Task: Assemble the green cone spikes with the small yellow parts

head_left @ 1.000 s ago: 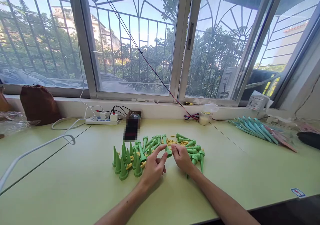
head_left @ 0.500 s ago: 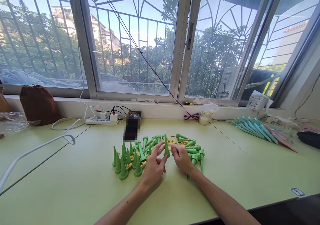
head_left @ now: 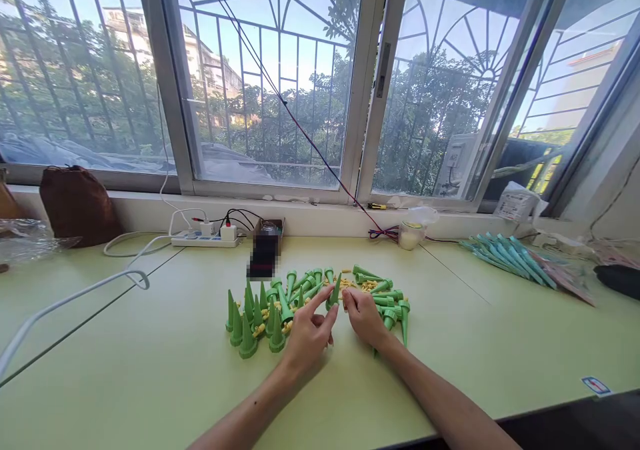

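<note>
My left hand [head_left: 309,330] pinches a green plastic plant-watering spike [head_left: 337,289] between thumb and fingers. Its pointed tip is up and leans slightly to the right. Close beside it, my right hand [head_left: 365,318] is closed, its fingertips pressed together near the spike. Whatever those fingers grip is too small or hidden to make out. To the left of my left hand, several green spikes [head_left: 247,342] stand point-up on their wide bases. Others, such as a green spike [head_left: 405,322] by my right wrist, lie loose around a heap of small yellow fittings [head_left: 371,285].
A pale green table [head_left: 165,370] runs under a wide window. Along the back are a power strip [head_left: 210,241], a small box [head_left: 273,227], a jar [head_left: 411,235] and a brown bag [head_left: 80,207]. Teal packets [head_left: 510,257] lie right; a white cable [head_left: 65,309] arches at left.
The spike in my left hand has turned from base toward me to point-up, then tipped a little to the right. Both hands have stayed in nearly the same place.
</note>
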Tool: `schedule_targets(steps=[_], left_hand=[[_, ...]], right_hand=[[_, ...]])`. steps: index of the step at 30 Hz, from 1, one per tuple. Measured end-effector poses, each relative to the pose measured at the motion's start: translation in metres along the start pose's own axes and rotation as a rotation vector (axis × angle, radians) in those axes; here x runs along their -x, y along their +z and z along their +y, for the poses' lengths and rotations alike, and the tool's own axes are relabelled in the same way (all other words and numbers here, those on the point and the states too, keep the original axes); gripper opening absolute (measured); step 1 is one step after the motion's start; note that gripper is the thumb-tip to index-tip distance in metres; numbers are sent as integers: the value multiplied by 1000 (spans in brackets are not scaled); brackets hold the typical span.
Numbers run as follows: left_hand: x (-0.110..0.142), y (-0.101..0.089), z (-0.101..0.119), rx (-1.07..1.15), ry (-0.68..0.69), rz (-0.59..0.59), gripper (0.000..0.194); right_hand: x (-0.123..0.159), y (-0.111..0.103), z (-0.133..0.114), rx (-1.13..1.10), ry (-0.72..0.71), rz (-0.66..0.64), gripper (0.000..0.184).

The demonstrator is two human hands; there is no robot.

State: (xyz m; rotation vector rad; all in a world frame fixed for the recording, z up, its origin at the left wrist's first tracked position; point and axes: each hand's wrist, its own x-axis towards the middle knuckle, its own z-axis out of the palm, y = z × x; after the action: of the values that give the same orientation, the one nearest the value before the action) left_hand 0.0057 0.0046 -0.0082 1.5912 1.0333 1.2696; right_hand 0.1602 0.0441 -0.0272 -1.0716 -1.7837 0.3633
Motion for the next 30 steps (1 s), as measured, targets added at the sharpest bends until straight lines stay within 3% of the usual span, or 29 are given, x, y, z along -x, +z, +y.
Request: schedule_targets(steps=[11, 30], left_hand=[[-3, -2, -6, -61, 111, 39, 44], [-5, 0, -6, 0, 98, -7, 42]], right_hand=[[0, 1, 4, 31, 19, 24, 42], [1, 0, 3, 11, 6, 18, 42]])
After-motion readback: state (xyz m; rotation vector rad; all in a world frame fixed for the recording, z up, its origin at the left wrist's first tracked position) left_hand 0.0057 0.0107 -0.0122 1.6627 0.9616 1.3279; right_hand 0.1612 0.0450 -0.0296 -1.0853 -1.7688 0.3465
